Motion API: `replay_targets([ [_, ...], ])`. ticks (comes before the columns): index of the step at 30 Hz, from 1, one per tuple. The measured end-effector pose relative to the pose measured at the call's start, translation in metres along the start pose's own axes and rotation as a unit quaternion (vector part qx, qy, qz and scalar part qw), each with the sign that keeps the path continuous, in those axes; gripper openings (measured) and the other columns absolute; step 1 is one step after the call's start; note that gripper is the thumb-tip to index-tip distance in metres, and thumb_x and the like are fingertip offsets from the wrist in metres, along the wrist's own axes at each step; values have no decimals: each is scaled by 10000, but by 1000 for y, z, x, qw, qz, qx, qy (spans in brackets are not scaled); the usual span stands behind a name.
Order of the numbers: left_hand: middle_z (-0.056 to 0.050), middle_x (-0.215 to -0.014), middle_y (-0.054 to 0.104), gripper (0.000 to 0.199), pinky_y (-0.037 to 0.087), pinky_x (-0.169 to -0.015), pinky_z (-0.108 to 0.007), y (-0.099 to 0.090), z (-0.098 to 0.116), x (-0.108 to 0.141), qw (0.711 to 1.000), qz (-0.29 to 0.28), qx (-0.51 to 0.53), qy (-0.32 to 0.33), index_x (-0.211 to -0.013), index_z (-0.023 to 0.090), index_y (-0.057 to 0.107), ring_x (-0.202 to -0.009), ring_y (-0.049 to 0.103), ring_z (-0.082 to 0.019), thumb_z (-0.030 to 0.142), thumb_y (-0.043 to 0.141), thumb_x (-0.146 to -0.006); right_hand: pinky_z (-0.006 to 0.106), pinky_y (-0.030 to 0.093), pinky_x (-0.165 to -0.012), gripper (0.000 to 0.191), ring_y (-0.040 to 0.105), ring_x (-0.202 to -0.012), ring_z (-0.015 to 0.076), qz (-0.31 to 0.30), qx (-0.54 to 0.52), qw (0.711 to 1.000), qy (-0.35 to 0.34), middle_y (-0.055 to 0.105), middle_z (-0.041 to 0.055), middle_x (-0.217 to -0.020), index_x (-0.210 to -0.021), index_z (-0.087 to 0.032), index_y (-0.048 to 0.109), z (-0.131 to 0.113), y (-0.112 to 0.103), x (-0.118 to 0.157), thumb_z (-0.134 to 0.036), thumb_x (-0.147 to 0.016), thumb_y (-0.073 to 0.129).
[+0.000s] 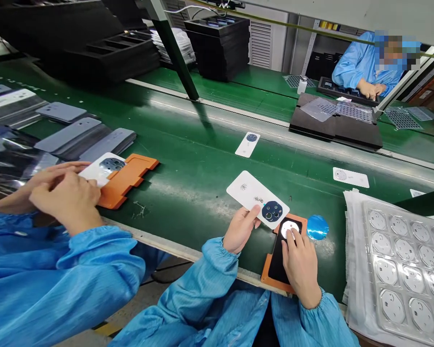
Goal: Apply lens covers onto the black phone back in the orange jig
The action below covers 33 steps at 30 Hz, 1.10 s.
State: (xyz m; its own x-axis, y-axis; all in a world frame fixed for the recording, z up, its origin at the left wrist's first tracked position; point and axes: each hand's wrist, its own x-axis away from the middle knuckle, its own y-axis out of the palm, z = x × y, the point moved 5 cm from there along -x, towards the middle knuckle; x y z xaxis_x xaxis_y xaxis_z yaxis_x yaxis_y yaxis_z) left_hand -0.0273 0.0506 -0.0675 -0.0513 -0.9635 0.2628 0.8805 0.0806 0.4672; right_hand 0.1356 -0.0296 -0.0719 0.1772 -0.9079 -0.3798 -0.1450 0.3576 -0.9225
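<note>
My left hand (239, 230) grips a white phone back cover (251, 195) by its edge, thumb on top. The cover has a dark round camera area and small print, and it is tilted over the corner of an orange fixture (268, 277) with a black inset. My right hand (301, 265) is over that fixture, its bent fingers closed at a white round piece (288, 225) lying on the black inset. The fingertips partly hide the piece. A shiny blue round film (317, 227) lies just right of the fixture.
At right, a clear tray (369, 260) holds several round pieces. More white covers (248, 144) lie on the green belt (188, 168). A co-worker's hands (70, 193) work at another orange fixture (130, 178) on the left. Another person (365, 67) sits across, beyond a slanted post (177, 53).
</note>
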Motion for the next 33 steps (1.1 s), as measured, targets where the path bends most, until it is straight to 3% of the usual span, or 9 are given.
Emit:
replay_targets([
  [3, -63, -875, 660, 406, 395, -533, -193, 4, -2, 0, 998, 9, -56, 37, -909, 93, 687, -630, 487, -63, 454, 784, -749, 333, 458, -738, 157, 623, -926, 224, 45, -80, 996, 8, 685, 87, -1043, -1022, -145, 652, 3, -18, -6, -181, -973, 507],
  [6, -52, -799, 661, 363, 460, -603, -206, 13, -9, 3, 994, 21, -94, 60, -827, 96, 681, -667, 554, -92, 425, 799, -728, 259, 485, -716, 105, 625, -826, 135, 109, -215, 969, 48, 679, 51, -976, -1017, -154, 618, 7, -39, -19, -169, -971, 525],
  [11, -89, -950, 709, 407, 537, -765, -260, 33, -24, 16, 984, -31, -154, 83, -895, 115, 701, -813, 645, -154, 516, 674, -835, 289, 507, -863, 83, 627, -992, 164, 179, -265, 944, 80, 665, 79, -1007, -974, -149, 625, 6, -54, -44, -215, -945, 585],
  [15, -92, -999, 717, 431, 527, -920, -292, 36, -22, 26, 947, -62, -273, 157, -948, 133, 731, -911, 661, -172, 504, 513, -950, 296, 510, -812, 130, 634, -920, 163, 171, -294, 933, 113, 664, 76, -955, -919, -158, 649, 12, -48, -52, -268, -949, 586],
  [19, -75, -1133, 696, 387, 508, -985, -271, 38, -16, 29, 920, -98, -318, 206, -1182, 167, 697, -1061, 649, -171, 415, 469, -992, 272, 495, -781, 121, 622, -863, 139, 156, -337, 920, 124, 661, 48, -897, -883, -164, 647, 17, -46, -52, -221, -953, 567],
  [22, -63, -1194, 676, 365, 513, -976, -238, 40, -14, 29, 910, -111, -326, 230, -1271, 191, 650, -1090, 644, -155, 356, 477, -996, 252, 484, -769, 103, 610, -861, 125, 155, -356, 912, 134, 653, 34, -887, -879, -167, 641, 18, -46, -51, -181, -945, 563],
  [27, -46, -1071, 705, 282, 539, -876, -184, 46, -9, 32, 884, -124, -342, 293, -1194, 195, 684, -1007, 670, -126, 248, 508, -981, 228, 480, -768, 99, 600, -866, 106, 166, -368, 904, 142, 640, 22, -898, -898, -171, 635, 18, -45, -51, -145, -936, 547],
  [33, -69, -1257, 645, 357, 510, -995, -224, 59, -3, 44, 840, -127, -377, 369, -1306, 193, 612, -1144, 632, -143, 167, 490, -971, 250, 495, -789, 125, 602, -902, 122, 167, -355, 907, 151, 646, 42, -950, -946, -165, 636, 17, -38, -50, -157, -950, 512],
])
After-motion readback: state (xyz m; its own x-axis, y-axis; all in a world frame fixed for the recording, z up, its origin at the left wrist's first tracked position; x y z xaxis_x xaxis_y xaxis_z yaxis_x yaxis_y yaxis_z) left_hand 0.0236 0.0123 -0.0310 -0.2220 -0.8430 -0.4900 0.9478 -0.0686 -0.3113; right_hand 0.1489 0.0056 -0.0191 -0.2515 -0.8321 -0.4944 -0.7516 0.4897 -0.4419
